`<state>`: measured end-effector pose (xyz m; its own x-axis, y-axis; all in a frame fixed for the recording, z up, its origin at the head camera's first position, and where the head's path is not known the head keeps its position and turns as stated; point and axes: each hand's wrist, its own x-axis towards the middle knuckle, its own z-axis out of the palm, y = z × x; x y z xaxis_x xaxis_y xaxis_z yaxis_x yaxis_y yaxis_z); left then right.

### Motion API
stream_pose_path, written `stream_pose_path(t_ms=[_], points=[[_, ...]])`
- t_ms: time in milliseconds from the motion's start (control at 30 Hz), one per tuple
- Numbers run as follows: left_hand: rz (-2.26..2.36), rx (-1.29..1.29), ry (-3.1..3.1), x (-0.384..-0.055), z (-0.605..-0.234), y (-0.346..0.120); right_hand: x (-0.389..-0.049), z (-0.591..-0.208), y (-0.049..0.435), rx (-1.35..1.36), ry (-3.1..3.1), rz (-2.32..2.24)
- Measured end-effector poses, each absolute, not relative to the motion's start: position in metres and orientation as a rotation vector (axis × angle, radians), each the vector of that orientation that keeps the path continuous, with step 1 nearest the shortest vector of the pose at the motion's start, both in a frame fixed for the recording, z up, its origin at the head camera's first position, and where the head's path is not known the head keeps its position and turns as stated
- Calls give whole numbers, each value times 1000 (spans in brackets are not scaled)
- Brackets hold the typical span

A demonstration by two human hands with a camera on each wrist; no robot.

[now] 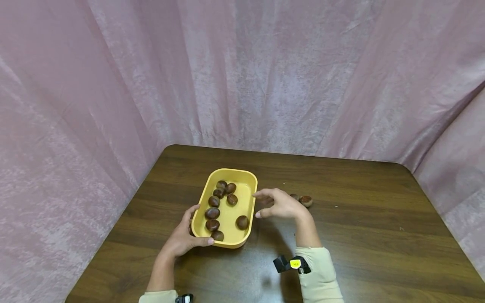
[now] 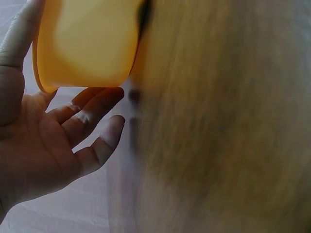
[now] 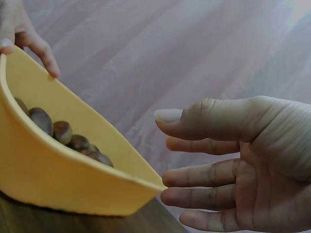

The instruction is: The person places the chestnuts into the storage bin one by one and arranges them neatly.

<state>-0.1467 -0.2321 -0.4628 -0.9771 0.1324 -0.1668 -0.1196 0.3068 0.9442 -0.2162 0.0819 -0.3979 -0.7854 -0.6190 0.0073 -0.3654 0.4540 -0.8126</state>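
Note:
A yellow rectangular container (image 1: pixel 234 245) with rounded corners holds several glossy brown chestnuts (image 1: pixel 212 213), most of them lined along its left side. One chestnut (image 1: pixel 242 222) lies apart near the right wall. My left hand (image 1: pixel 181 238) grips the container's near left corner, thumb over the near rim and fingers along the left wall. In the left wrist view, fingers (image 2: pixel 92 116) spread beside the container's yellow wall (image 2: pixel 92 48). By the right rim is my right hand (image 1: pixel 281 205), holding nothing. Its fingers (image 3: pixel 199 174) reach out almost straight, fingertips right at the rim.
Two chestnuts (image 1: pixel 306 201) lie on the brown wooden table (image 1: pixel 363 235) behind the right hand, one partly hidden by it. Tiny light crumbs (image 1: pixel 336 206) dot the tabletop. A pink curtain (image 1: pixel 265 75) hangs along the table's back and sides.

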Motion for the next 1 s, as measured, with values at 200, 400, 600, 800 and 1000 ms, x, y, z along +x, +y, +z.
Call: stream_pose_path(t_ms=[200,400,600,800,1000], points=[[1711,18,2389,-147,-462,-232,-214,-406,98,-832,2429,-1286],[1703,21,2397,-146,-462,-231,-213,-412,112,-803,2426,-1349],[1697,21,2409,-146,-463,-231,-210,-417,125,-740,2433,-1407],[1707,14,2393,-146,-463,-231,-207,-423,141,-653,2460,-1452],[1706,31,2392,-147,-464,-231,-205,-430,155,-590,2445,-1550]])
